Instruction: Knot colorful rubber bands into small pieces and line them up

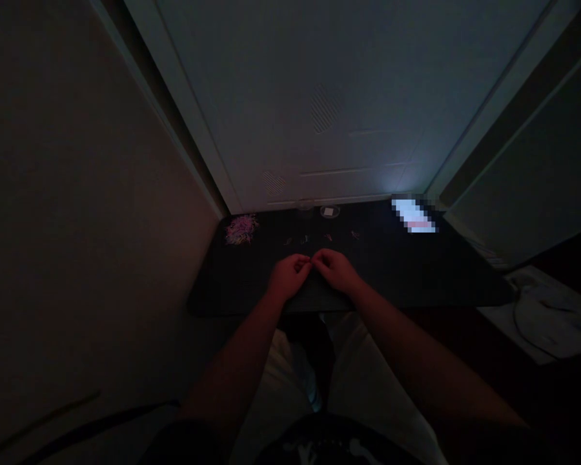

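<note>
The room is very dark. My left hand [289, 274] and my right hand [336, 269] meet fingertip to fingertip over the middle of a dark table [416, 278]. Both hands are curled in a pinch; whatever sits between the fingers is too small and dim to name. A pile of small pink and pale pieces [241, 228] lies at the table's far left corner. Several tiny pieces [306, 239] are spread in a row just beyond my hands.
A lit screen [413, 215] glows at the table's far right. A small round dish [329, 210] stands at the far edge by a white door [343, 103]. A wall runs along the left. A pale round object [547, 316] lies to the right.
</note>
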Demonstrator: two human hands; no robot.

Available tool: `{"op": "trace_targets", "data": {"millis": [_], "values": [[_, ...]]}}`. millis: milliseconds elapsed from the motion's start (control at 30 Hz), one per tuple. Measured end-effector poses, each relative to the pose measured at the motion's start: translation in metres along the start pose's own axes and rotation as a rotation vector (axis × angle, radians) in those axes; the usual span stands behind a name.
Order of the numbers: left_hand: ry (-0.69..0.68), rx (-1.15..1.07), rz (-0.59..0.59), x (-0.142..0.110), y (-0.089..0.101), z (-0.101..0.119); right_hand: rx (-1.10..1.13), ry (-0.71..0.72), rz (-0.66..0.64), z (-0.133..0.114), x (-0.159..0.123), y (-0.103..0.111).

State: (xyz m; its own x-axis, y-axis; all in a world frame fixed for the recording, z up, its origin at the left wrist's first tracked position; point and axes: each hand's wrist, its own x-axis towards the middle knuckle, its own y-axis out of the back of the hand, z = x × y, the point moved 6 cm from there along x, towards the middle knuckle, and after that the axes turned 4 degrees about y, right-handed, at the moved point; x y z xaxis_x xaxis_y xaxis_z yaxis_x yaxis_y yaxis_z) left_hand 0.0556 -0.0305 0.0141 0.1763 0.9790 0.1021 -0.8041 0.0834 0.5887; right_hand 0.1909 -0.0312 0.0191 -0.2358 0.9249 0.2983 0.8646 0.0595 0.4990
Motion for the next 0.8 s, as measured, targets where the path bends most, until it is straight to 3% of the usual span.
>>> {"op": "trace_targets", "data": {"millis": [567,800], "values": [[-0.004,0.105,-0.036,-0.004,0.002,0.006,-0.046,0.002,0.053,-0.004,-0.001,0.004],[-0.05,0.074,-0.1,-0.004,-0.001,0.007,-0.007,-0.073,0.27,0.008,-0.002,0.018]]}}
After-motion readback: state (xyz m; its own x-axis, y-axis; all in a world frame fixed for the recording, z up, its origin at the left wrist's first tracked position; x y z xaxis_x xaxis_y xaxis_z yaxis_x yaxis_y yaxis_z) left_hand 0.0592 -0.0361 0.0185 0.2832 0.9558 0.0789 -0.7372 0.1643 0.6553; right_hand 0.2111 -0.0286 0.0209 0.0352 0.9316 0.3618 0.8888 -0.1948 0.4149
